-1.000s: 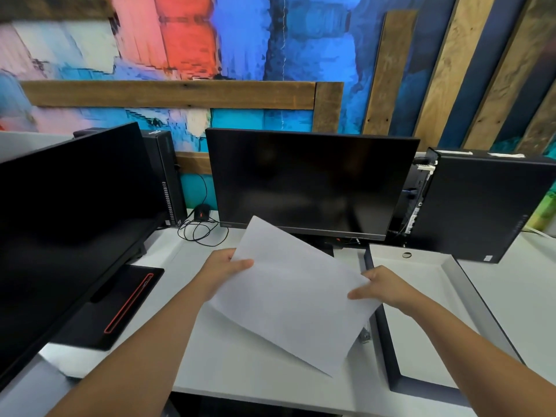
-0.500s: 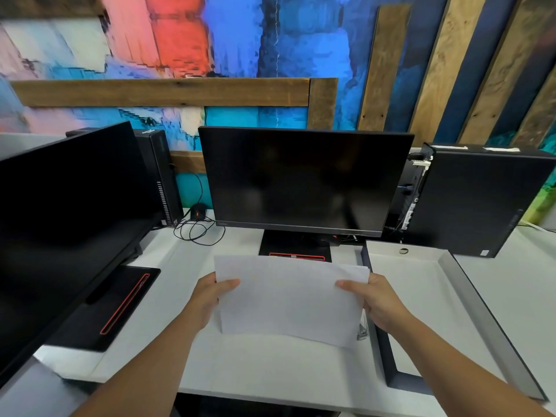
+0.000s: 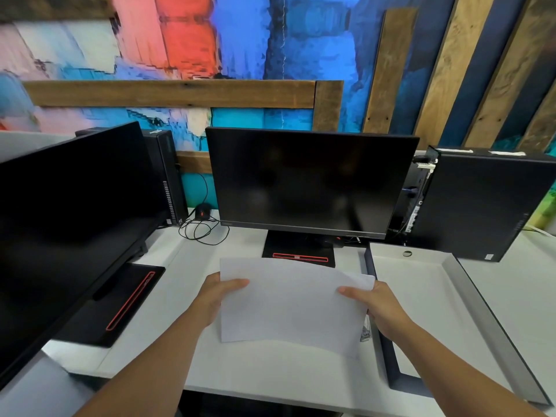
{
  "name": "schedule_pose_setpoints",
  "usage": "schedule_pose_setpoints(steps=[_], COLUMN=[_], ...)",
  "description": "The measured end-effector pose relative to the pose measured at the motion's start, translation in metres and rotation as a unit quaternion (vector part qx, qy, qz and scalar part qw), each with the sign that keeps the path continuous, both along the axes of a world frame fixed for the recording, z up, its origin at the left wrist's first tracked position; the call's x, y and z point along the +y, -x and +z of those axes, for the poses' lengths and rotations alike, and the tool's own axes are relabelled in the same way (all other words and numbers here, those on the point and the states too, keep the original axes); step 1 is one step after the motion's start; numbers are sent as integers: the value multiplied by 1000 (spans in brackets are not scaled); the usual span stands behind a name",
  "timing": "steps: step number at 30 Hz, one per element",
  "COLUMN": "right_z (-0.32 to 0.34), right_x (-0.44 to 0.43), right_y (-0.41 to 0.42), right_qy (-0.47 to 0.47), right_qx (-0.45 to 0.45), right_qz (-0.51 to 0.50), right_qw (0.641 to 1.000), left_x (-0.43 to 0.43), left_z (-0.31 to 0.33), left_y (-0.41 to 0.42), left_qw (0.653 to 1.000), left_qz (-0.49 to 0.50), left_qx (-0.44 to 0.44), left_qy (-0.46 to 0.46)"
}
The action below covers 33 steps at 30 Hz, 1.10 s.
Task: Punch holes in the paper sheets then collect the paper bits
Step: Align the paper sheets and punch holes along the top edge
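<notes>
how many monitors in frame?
2. One black flat-screen monitor stands centre, behind the white paper sheet; a second black flat-screen monitor stands at left, partly cut off by the frame. More could sit outside view.

The paper sheets (image 3: 291,302) are plain white, and so is the worktop (image 3: 270,371). The centre monitor (image 3: 310,179) is black, and its stand base (image 3: 299,256) is black with a thin red-outlined bar. The left monitor (image 3: 69,212) is also black, and its base (image 3: 129,302) carries a red-outlined slot. The tray (image 3: 469,296) is white inside with a dark grey rim. The right computer tower (image 3: 481,203) and the left computer tower (image 3: 167,176) are black. The wall (image 3: 240,40) shows blocky patches of blue, red, pink and turquoise, crossed by brown grained wooden planks (image 3: 168,93).
</notes>
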State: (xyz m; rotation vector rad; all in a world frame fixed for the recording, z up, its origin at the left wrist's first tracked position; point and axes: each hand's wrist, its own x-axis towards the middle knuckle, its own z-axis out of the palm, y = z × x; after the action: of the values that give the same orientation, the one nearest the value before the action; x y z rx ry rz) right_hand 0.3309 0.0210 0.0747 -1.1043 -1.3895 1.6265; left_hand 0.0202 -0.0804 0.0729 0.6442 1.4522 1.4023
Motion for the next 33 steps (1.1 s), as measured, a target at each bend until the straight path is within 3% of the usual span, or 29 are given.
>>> schedule_pose_setpoints(steps=[24,33], right_z=[-15,20], right_x=[5,28], right_y=[6,7], right_qy=[17,-29], right_qx=[-65,-148], right_qz=[-11,24], right_qw=[998,988], left_x=[4,19], left_z=[12,36], left_y=[2,18], left_qw=[1000,986], left_qz=[-3,-50], left_qx=[25,160], left_qy=[10,5])
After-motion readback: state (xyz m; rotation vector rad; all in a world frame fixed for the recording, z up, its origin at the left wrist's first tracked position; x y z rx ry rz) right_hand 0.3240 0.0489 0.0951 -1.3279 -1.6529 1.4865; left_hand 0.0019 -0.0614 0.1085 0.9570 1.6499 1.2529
